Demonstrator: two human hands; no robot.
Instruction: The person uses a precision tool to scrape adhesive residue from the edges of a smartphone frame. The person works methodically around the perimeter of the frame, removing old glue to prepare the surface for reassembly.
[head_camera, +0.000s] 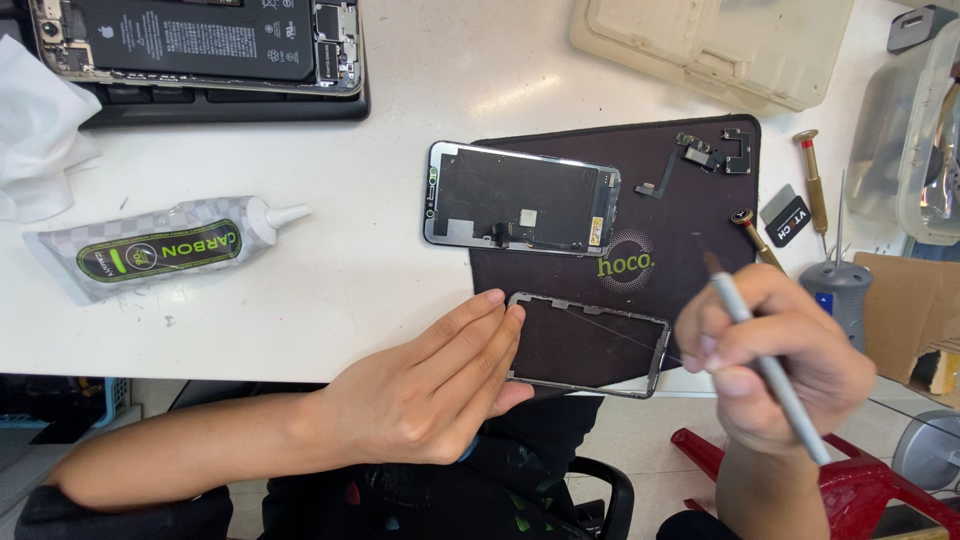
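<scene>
left hand (425, 385) fingers flat on phone frame (588, 343), right hand (775, 350) gripping brush (765, 365)

This is a phone repair workbench in a small workshop. On the white table (330, 300) lie an opened phone (200, 45) with its battery and boards bare, a detached phone screen (520, 195) on a dark work mat (690, 215), small flex-cable parts (700, 152), and a tube of adhesive (160, 245). Precision screwdrivers (812, 180) and clear plastic parts boxes (720, 45) stand along the table's far and right edges.
</scene>
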